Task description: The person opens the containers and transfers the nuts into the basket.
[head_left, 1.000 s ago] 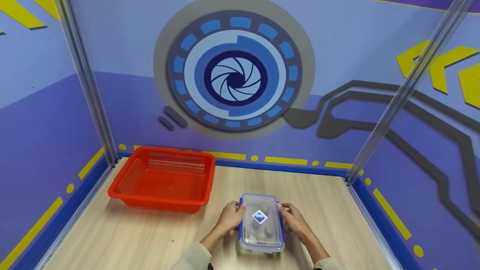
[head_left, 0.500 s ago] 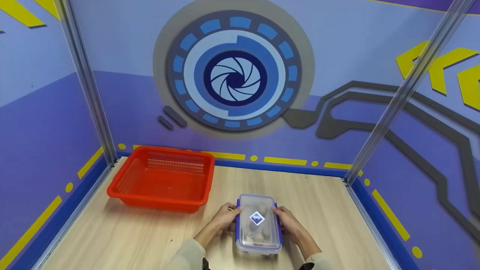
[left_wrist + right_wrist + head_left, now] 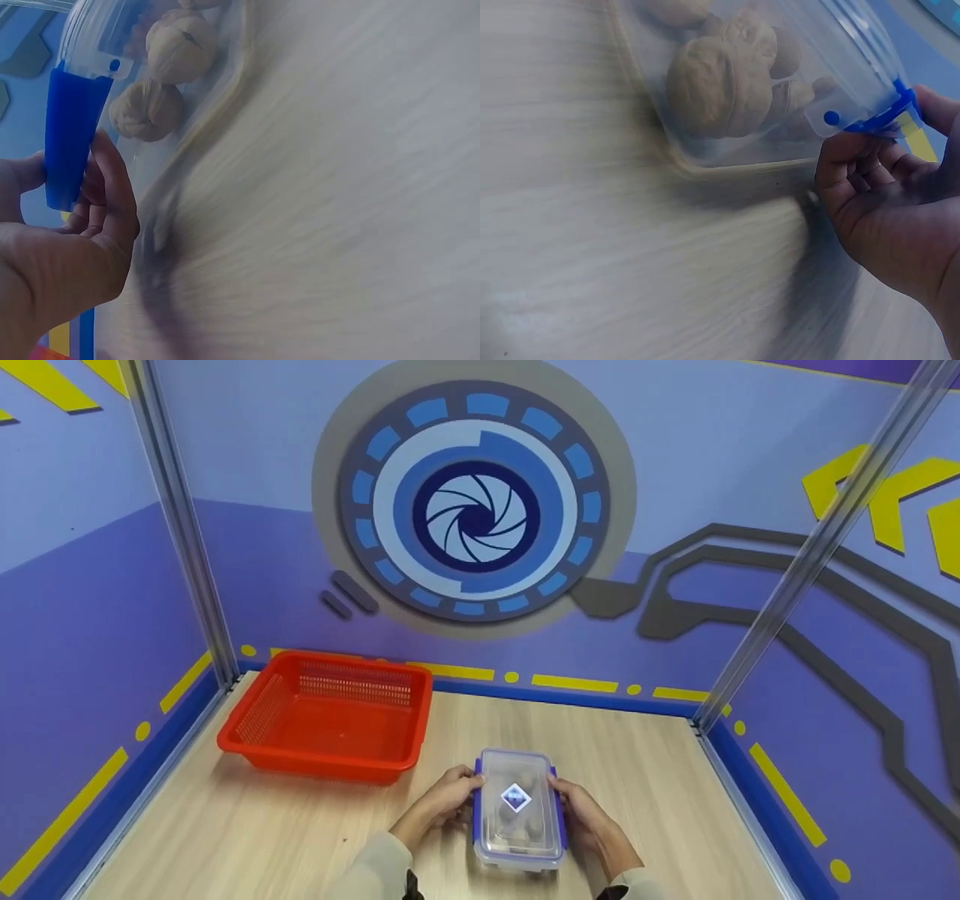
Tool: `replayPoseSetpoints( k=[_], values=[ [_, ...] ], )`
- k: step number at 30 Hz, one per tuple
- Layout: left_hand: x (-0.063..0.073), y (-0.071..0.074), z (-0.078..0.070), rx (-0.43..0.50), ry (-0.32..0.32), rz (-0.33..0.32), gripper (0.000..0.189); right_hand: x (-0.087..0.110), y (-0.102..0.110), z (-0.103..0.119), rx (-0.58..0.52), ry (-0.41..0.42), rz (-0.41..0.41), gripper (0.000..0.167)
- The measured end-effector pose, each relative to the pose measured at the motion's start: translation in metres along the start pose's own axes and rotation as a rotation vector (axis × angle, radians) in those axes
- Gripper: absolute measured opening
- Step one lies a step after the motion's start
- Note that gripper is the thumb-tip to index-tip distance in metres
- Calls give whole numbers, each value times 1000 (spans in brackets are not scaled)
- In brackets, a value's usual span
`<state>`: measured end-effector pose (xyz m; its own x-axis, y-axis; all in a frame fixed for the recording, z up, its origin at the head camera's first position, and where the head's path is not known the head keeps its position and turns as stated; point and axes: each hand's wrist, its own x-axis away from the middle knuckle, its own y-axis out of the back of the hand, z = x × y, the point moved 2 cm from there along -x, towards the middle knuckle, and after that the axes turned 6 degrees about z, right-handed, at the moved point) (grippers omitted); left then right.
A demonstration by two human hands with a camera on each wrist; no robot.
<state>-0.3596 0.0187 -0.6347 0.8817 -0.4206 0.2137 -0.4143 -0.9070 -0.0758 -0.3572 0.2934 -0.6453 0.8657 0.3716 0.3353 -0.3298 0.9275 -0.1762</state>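
A clear plastic food container point(image 3: 525, 829) with a blue-edged lid stands on the table between my hands. Several walnuts point(image 3: 181, 46) show through its wall in both wrist views. My left hand point(image 3: 448, 793) pinches the blue side latch point(image 3: 73, 139) between thumb and fingers. On the opposite side, my right hand point(image 3: 586, 808) holds the right latch point(image 3: 889, 111), thumb above and fingers curled beneath. A diamond-shaped label point(image 3: 516, 797) sits on the lid. Whether either latch is unclipped, I cannot tell.
A red plastic basket point(image 3: 330, 769) with slotted walls stands at the back left of the wooden table point(image 3: 622, 750). Printed panels point(image 3: 255, 577) and metal posts point(image 3: 184, 525) enclose the table at the back and sides.
The container has shifted slightly left and nearer, and both hands have moved with it. Their hold on its two sides looks much the same. The basket stays put.
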Motion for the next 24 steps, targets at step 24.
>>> replayPoseSetpoints(
  k=[24],
  values=[
    [-5,-1,4,13,-32,4,26,-1,-8,2,-129,36,-22,39]
  ],
)
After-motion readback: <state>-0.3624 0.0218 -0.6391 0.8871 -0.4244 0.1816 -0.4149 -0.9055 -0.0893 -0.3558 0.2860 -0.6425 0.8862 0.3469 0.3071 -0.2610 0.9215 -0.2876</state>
